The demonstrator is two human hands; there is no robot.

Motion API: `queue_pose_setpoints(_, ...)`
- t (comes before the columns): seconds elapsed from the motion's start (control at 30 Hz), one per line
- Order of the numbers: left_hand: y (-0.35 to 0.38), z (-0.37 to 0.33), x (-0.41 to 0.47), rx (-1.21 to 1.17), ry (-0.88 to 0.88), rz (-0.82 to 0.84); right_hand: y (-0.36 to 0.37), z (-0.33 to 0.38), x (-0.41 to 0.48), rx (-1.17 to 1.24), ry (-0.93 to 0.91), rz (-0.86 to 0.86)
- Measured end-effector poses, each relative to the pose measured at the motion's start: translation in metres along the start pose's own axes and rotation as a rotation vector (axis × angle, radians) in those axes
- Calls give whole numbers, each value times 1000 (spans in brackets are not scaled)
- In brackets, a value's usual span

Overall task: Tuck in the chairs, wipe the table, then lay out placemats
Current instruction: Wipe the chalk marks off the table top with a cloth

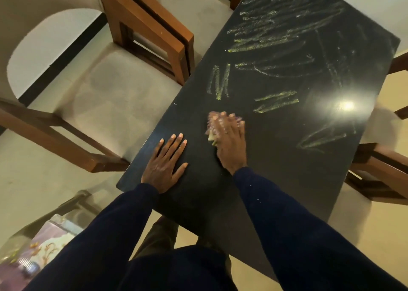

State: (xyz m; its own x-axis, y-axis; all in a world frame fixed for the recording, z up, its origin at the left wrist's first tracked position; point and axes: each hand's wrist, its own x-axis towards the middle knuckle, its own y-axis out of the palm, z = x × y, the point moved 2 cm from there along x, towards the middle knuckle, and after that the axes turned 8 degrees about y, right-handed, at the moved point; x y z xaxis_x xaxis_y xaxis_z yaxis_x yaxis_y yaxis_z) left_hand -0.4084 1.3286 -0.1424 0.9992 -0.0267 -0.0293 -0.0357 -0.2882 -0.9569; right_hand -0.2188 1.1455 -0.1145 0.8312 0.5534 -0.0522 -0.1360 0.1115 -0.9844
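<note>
A black table [276, 136] runs from the near edge to the far right, covered with yellow chalk scribbles [260, 47] on its far half. My left hand [164, 160] lies flat on the near left part of the top, fingers straight and spread. My right hand [229, 140] presses a small pale cloth [211, 137] onto the table, just short of the scribbles; hand and cloth are blurred. A wooden chair with a beige seat [106, 105] stands at the table's left side, its seat out from under the top.
A second wooden chair [150, 25] stands farther along the left side. Parts of other wooden chairs [379, 175] show at the right edge. A glass-topped side table [44, 242] with a patterned item sits at the lower left. A lamp glare [346, 105] marks the tabletop.
</note>
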Motion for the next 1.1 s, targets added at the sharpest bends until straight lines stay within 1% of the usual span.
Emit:
queue_pose_setpoints(0.07, 1, 1, 0, 7, 8, 1, -3, -15, -21, -10, -286, 57)
queue_pose_setpoints(0.1, 1, 1, 1, 3, 6, 3, -7, -31, -31, -4, -363, 59)
queue_pose_setpoints(0.13, 2, 0, 2, -1, 3, 3, -11, -50, -39, 7, -375, 42)
queue_pose_setpoints(0.17, 3, 0, 3, -2, -1, -1, -16, -68, -43, 20, -324, 13)
queue_pose_setpoints(0.23, 3, 0, 4, 0, -7, -4, -23, -93, -38, 36, -115, -51)
queue_pose_setpoints(0.33, 1, -1, 5, 21, -4, -12, -20, -77, -7, 11, 203, -121)
queue_pose_setpoints(0.4, 0, -3, 5, 22, -7, -8, -15, -49, 15, 1, 280, -128)
queue_pose_setpoints(0.43, 0, -3, 4, 18, -19, -11, -11, -33, 23, 7, 263, -120)
queue_pose_setpoints(0.5, -1, -3, 3, 12, -58, -30, -3, -3, 28, 13, 138, -98)
queue_pose_setpoints(0.6, -2, -2, -1, 20, -86, -66, 5, 23, 0, 22, -173, -9)
queue_pose_setpoints(0.7, -1, -1, -2, 22, -81, -68, 3, -4, -46, 11, -412, 80)
queue_pose_setpoints(0.77, 1, 0, -2, 12, -83, -72, -3, -45, -67, 23, -461, 70)
queue_pose_setpoints(0.8, 1, 0, -1, 8, -85, -75, -8, -66, -73, 25, -424, 44)
queue_pose_setpoints(0.83, 1, 0, -1, 7, -89, -74, -14, -84, -75, 24, -337, 16)
queue_pose_setpoints(0.9, 1, 0, -1, 8, -93, -78, -20, -103, -70, 19, -58, -35)
queue_pose_setpoints(0.97, 0, 1, 0, -1, -92, -84, -18, -90, -58, 20, 247, -92)
queue_pose_setpoints(1.0, 0, 0, 0, -5, -91, -83, -13, -76, -53, 20, 351, -124)
queue_pose_setpoints(1.03, 0, 0, -1, -6, -91, -82, -9, -58, -49, 26, 404, -152)
queue_pose_setpoints(1.07, 0, 0, -1, -7, -91, -83, -5, -39, -47, 34, 396, -164)
queue_pose_setpoints(1.1, -1, -1, -1, -7, -90, -83, 0, -22, -51, 40, 327, -154)
